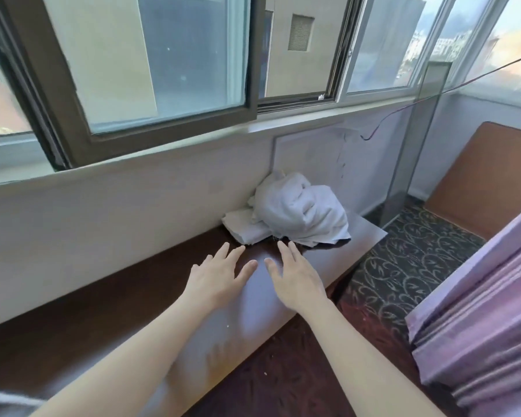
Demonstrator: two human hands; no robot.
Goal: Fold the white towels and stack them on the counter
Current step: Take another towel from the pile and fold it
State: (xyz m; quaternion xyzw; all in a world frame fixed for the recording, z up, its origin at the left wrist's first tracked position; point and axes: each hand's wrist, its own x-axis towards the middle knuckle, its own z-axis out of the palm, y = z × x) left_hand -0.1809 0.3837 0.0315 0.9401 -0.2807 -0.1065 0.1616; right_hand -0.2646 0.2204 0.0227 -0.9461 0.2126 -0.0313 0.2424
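A crumpled white terry towel lies heaped at the far right end of the dark brown glossy wooden worktop, up against the wall. A flatter white towel sticks out from under its left side.

Both bare forearms reach in from the near edge. The left hand and right hand are side by side, palms down, just near of the towels and apart from them. The fingers of both hands are straight and spread, and the thumbs point toward each other. Neither hand holds anything. Whether the palms touch the worktop cannot be told.

A pale flat board leans on the white wall behind the towels. Above it is a sliding window with a dark brown frame. A thin dark wire runs across the far right corner. Right of the worktop are a dark carpet with a pale leaf pattern, an orange-brown panel and a pleated lilac striped fabric.
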